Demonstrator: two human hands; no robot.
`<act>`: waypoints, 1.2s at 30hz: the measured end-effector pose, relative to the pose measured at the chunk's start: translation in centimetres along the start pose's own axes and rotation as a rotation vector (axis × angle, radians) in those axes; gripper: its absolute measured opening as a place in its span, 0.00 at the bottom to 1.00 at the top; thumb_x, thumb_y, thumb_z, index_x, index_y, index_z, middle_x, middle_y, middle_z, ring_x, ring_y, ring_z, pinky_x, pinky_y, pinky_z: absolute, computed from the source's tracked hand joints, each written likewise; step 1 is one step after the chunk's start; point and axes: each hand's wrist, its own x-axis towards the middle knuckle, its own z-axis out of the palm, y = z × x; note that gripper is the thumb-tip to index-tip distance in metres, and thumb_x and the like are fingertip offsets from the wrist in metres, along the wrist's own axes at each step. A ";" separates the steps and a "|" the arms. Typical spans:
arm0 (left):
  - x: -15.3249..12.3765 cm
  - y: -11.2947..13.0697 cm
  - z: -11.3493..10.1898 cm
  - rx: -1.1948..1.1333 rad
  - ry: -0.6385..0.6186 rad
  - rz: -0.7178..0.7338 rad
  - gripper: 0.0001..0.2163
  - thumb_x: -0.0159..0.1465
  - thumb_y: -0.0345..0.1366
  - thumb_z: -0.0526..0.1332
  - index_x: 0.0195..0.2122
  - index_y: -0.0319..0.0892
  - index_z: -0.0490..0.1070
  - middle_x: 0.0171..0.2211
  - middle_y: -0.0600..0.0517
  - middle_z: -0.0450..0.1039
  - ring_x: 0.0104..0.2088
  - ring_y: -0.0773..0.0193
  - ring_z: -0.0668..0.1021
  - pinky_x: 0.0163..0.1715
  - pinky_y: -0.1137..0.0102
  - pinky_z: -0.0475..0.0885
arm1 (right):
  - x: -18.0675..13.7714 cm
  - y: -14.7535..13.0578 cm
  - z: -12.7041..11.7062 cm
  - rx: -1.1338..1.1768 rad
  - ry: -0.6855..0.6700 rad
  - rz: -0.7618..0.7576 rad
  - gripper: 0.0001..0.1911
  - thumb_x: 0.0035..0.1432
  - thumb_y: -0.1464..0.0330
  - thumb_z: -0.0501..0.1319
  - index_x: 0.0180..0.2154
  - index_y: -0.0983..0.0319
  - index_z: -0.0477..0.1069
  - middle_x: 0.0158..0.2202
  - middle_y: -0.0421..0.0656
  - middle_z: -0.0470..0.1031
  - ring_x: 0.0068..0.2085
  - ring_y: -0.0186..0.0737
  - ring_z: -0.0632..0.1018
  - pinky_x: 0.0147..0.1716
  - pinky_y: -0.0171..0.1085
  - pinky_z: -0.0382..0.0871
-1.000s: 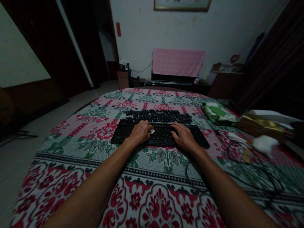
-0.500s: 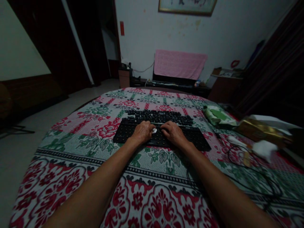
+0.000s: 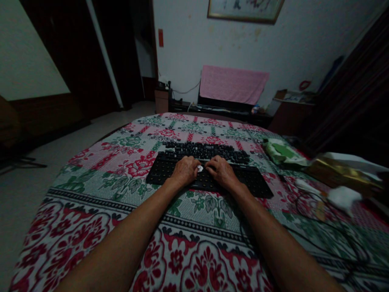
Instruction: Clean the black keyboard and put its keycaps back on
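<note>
A black keyboard (image 3: 158, 175) lies on the flowered bedspread (image 3: 194, 251), its key sockets bare. A heap of loose black keycaps (image 3: 206, 150) sits just behind it. My left hand (image 3: 184, 171) is curled on the keyboard's middle, pinching a small white wad (image 3: 199, 168) at its fingertips. My right hand (image 3: 224, 172) rests on the keyboard right beside it, fingers bent loosely, fingertips close to the wad and holding nothing that I can see.
A green and white packet (image 3: 282, 152) lies right of the keyboard. Further right are a gold box (image 3: 340, 172), crumpled white tissue (image 3: 342, 198) and a black cable (image 3: 322, 231) looping over the bedspread. A pink cloth (image 3: 232, 84) covers a screen by the far wall.
My right hand has slid left along the keyboard until it is next to my left hand. The left hand and its white wad stayed in place. The view has tipped slightly.
</note>
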 end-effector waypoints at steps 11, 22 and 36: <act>0.0 0.0 0.1 0.003 0.007 0.004 0.11 0.61 0.35 0.51 0.40 0.46 0.70 0.36 0.50 0.68 0.40 0.61 0.69 0.40 0.69 0.65 | 1.0 -0.3 -0.2 -0.108 -0.074 -0.100 0.10 0.59 0.67 0.51 0.33 0.60 0.71 0.35 0.45 0.66 0.35 0.38 0.67 0.34 0.35 0.60; 0.0 0.0 0.1 0.009 0.007 0.005 0.11 0.61 0.35 0.51 0.41 0.46 0.69 0.36 0.50 0.68 0.40 0.62 0.69 0.40 0.69 0.65 | 0.2 -0.2 -0.1 -0.007 -0.014 -0.100 0.10 0.60 0.68 0.46 0.32 0.62 0.64 0.34 0.45 0.63 0.36 0.38 0.65 0.37 0.36 0.60; -0.1 0.2 0.1 0.019 0.008 0.001 0.12 0.60 0.34 0.50 0.42 0.46 0.70 0.36 0.50 0.69 0.39 0.62 0.69 0.38 0.70 0.65 | -1.0 0.4 -1.3 0.266 -0.013 -0.125 0.08 0.60 0.71 0.43 0.34 0.61 0.60 0.33 0.43 0.62 0.35 0.36 0.65 0.37 0.36 0.61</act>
